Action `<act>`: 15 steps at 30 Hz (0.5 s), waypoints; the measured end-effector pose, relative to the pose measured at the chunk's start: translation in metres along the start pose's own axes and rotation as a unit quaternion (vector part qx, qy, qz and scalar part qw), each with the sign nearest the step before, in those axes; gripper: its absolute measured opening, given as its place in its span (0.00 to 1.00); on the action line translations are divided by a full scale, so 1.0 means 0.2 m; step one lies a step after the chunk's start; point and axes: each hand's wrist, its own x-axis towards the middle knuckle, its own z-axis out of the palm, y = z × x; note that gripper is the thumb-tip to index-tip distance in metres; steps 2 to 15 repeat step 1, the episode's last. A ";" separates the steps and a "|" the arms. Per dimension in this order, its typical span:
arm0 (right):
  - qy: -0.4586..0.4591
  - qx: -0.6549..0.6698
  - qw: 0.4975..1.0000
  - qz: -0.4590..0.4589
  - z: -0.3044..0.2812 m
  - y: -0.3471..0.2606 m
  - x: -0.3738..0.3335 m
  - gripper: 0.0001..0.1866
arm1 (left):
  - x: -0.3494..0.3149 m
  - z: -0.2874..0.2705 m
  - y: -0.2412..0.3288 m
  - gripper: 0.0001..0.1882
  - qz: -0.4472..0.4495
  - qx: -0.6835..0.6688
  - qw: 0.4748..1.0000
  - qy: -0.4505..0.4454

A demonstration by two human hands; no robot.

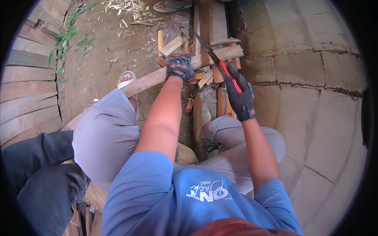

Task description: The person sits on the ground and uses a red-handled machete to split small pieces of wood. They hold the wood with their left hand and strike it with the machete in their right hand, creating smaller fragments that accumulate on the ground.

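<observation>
A long wooden plank (149, 81) slants from beside my left knee up to the far right. My left hand (180, 67), in a black glove with red trim, is closed over the plank and presses on it. In my right hand (241, 96), gloved too, is a hand saw (213, 56) with a red and black handle. Its dark blade points up and to the left, crossing the plank close to its far right end. Whether the teeth touch the wood, I cannot tell.
Several wood offcuts (172, 46) lie around and under the plank. A long beam (218, 19) runs away at the top. Concrete blocks (295, 70) fill the right side, and wooden boards (29, 80) line the left. Another person's dark-trousered leg (51, 192) is at lower left; a sandalled foot (172, 6) is at the top.
</observation>
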 end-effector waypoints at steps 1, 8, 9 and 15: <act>-0.015 0.012 1.000 -0.003 -0.07 0.01 -0.09 0.25 | 0.01 0.00 0.01 0.20 0.003 0.000 1.000 0.000; -0.015 0.012 1.000 -0.003 -0.07 0.01 -0.09 0.25 | 0.01 0.00 0.01 0.20 0.003 0.000 1.000 0.000; -0.015 0.012 1.000 -0.003 -0.07 0.01 -0.09 0.25 | 0.01 0.00 0.01 0.20 0.003 0.000 1.000 0.000; -0.015 0.012 1.000 -0.003 -0.07 0.01 -0.09 0.25 | 0.01 0.00 0.01 0.20 0.003 0.000 1.000 0.000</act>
